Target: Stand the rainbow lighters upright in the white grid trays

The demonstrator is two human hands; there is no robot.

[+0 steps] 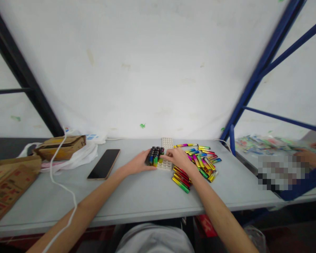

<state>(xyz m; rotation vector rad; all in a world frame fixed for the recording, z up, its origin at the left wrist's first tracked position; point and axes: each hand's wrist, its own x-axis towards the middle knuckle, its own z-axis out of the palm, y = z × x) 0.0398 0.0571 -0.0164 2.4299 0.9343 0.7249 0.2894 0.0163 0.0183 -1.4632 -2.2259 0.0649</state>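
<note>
Several shiny metallic tubes (pixel 155 160) with dark tops stand upright, packed together, in the left part of a white holed tray (pixel 164 165). My left hand (pixel 140 162) is wrapped round their left side, with the thumb along the front and the other fingers partly hidden behind. Over the tray, my right hand (pixel 177 156) has its fingers pinched, with a yellowish tube at the fingertips beside the upright group. Many loose tubes (pixel 200 160) in gold, red, green, blue and purple lie in a heap beyond and right of my right hand. Some are under my right wrist.
A second white holed tray (pixel 167 142) lies behind, near the wall. At left are a phone (pixel 104 164), cardboard boxes (pixel 60 147), white plastic bags and a white cable (pixel 64 182). A blue metal frame (pixel 249 93) stands at right; beyond it show another person's hands (pixel 309 158).
</note>
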